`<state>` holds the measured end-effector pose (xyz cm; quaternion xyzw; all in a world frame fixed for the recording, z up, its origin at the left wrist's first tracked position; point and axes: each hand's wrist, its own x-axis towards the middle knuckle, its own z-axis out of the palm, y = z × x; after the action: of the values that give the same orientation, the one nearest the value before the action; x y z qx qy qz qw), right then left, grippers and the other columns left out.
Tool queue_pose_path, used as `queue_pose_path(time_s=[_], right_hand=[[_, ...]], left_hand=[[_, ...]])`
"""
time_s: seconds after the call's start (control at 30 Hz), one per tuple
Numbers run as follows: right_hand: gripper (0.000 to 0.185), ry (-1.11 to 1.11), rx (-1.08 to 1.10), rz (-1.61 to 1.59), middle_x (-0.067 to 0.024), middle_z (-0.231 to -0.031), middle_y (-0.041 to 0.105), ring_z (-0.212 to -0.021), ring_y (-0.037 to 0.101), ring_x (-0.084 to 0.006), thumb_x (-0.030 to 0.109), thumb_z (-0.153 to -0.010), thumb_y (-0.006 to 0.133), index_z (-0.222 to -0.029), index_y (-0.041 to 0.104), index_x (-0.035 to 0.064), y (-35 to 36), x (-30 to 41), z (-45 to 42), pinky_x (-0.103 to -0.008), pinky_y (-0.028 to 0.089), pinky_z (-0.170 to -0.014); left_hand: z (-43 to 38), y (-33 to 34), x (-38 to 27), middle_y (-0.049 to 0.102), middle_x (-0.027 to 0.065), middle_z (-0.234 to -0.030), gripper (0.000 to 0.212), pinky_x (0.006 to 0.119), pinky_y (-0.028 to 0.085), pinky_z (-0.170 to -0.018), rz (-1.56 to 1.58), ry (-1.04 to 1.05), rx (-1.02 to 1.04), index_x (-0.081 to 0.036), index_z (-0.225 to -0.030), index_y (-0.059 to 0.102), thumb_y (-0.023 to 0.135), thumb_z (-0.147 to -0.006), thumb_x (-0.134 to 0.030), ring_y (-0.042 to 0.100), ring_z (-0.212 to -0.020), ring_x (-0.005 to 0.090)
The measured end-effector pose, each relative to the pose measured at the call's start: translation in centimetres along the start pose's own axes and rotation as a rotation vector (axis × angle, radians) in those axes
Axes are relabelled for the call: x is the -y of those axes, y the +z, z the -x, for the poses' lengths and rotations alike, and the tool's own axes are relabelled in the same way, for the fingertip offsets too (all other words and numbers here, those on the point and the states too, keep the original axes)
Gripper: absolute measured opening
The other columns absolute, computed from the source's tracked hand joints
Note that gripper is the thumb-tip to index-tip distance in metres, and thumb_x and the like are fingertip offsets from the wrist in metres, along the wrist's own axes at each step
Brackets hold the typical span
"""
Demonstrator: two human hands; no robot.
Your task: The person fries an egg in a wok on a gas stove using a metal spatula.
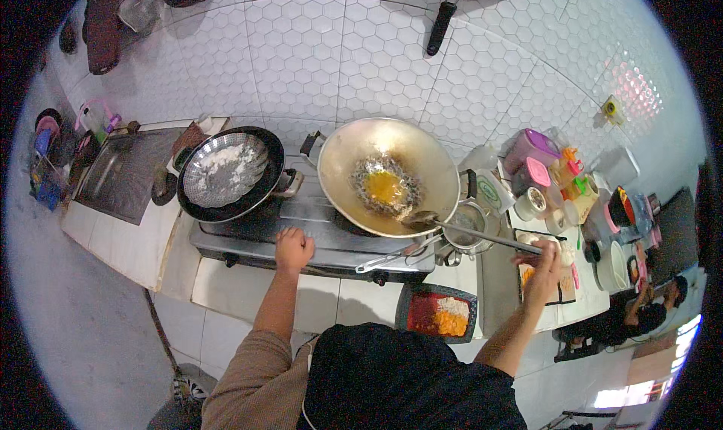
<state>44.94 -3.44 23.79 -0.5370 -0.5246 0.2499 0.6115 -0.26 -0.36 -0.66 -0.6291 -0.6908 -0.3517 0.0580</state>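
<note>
My right hand (543, 269) grips the long handle of a metal cooking ladle (488, 236), whose head rests at the near right inside edge of a large wok (339, 170). In the wok, yellow food (385, 187) lies in bubbling oil. My left hand (295, 249), curled with nothing visible in it, rests at the front edge of the gas stove (333, 255). Left of the wok stands a black pan (189, 204) holding a perforated metal steamer plate (226, 193) with white powder on it.
A dark tray (403, 311) of red, orange and pale ingredients sits in front of the stove. Strainers (466, 229) lie right of the wok. Further right are containers (534, 147) and a white bucket (613, 266); a person (649, 317) is beyond. A sink (127, 170) is at left.
</note>
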Motion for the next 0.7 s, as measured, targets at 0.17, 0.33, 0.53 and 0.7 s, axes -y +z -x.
queue_pose_path(time_s=[0.17, 0.33, 0.53, 0.7], right_hand=[[0.032, -0.001, 0.063, -0.042, -0.014, -0.08, 0.062, -0.065, 0.063, -0.0196, 0.027, -0.097, 0.04, -0.094, 0.053, -0.0021, 4.4, -4.2, -0.1, -0.0296, 0.05, -0.059], [0.031, 0.086, 0.095, -0.271, -0.0159, -0.087, 0.061, -0.073, 0.065, -0.0241, 0.028, -0.097, 0.042, -0.102, 0.049, -0.0019, 7.3, -6.1, 0.3, -0.0336, 0.053, -0.068], [0.034, -0.017, 0.003, -0.137, -0.0143, -0.085, 0.059, -0.067, 0.064, -0.0242, 0.031, -0.098, 0.036, -0.099, 0.05, 0.0002, 4.0, -3.8, -0.1, -0.0343, 0.053, -0.062], [0.033, -0.014, -0.122, -0.116, -0.0127, -0.075, 0.058, -0.057, 0.061, -0.0226, 0.031, -0.098, 0.036, -0.095, 0.05, 0.0009, 0.3, -0.1, 0.9, -0.0345, 0.052, -0.053]], left_hand=[[-0.2, -0.1, -0.2, 0.053, 0.0111, -0.068, 0.017, 0.044, 0.04, -0.073, 0.021, -0.022, 0.04, -0.006, -0.058, 0.049, 0.055, -0.069, -0.018, 0.052, -0.073, 0.0312], [-0.2, -0.2, -1.0, 0.053, 0.0104, -0.067, 0.016, 0.044, 0.04, -0.072, -0.038, -0.011, 0.014, -0.006, -0.058, 0.05, 0.055, -0.069, -0.018, 0.053, -0.074, 0.0304], [0.0, -0.3, -0.6, 0.053, 0.0103, -0.067, 0.017, 0.045, 0.04, -0.07, -0.042, 0.003, -0.013, -0.006, -0.058, 0.05, 0.055, -0.069, -0.018, 0.053, -0.073, 0.0303], [0.0, 0.1, -0.4, 0.053, 0.0112, -0.067, 0.017, 0.044, 0.04, -0.07, -0.032, 0.026, -0.02, -0.006, -0.059, 0.05, 0.055, -0.069, -0.018, 0.053, -0.072, 0.0315]])
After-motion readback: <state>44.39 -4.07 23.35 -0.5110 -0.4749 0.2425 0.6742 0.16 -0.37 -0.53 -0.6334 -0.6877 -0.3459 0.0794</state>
